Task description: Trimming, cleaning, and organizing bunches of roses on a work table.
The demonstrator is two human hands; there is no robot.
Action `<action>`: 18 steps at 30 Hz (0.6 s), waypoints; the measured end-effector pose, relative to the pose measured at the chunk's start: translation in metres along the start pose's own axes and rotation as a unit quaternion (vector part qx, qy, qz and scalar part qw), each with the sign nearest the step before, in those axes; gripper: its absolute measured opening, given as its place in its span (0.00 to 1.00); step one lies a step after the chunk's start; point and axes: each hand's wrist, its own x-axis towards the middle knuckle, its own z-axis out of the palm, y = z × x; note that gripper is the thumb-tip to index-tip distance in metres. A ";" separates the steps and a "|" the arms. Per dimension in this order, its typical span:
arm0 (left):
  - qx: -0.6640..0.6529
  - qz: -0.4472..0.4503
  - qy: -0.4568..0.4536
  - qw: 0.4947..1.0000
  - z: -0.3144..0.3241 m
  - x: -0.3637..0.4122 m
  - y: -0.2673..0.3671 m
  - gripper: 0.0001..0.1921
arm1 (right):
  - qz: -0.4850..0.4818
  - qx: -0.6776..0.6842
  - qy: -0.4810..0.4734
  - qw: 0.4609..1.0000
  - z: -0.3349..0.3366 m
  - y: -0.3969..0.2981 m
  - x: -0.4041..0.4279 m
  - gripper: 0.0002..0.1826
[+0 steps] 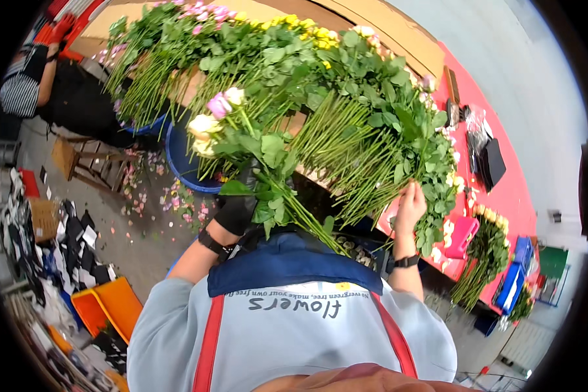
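Note:
My left hand (245, 198), in a black glove, is closed around a small bunch of roses (269, 181) with cream, white and lilac heads; the stems slant down to the right across my front. My bare right hand (411, 208) is at the right end of the pile, its fingertips together at the stems and leaves; whether a stem is between them is hard to tell. Before me lies a long row of cut roses (353, 147), stems towards me, with pink, yellow and cream heads along the far side.
A blue tub (201, 186) stands below the table's left part, with petals on the floor. On the red table (509, 196) lie a pink plastic object (463, 240), more roses (485, 255) and blue bins (514, 279). A co-worker's red-gloved hand (62, 28) is at upper left, above a wooden stool (93, 166).

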 end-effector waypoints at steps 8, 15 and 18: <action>0.008 0.008 0.066 0.998 -0.011 -0.004 0.006 0.15 | -0.116 -0.245 -0.032 0.962 0.032 -0.009 0.084 0.12; 0.028 0.029 0.136 0.990 -0.009 -0.006 0.009 0.13 | -0.023 -0.272 -0.256 0.928 0.215 -0.053 0.119 0.23; 0.003 0.027 0.196 0.980 0.005 -0.005 0.017 0.15 | 0.036 -0.344 -0.258 0.902 0.243 -0.058 0.123 0.23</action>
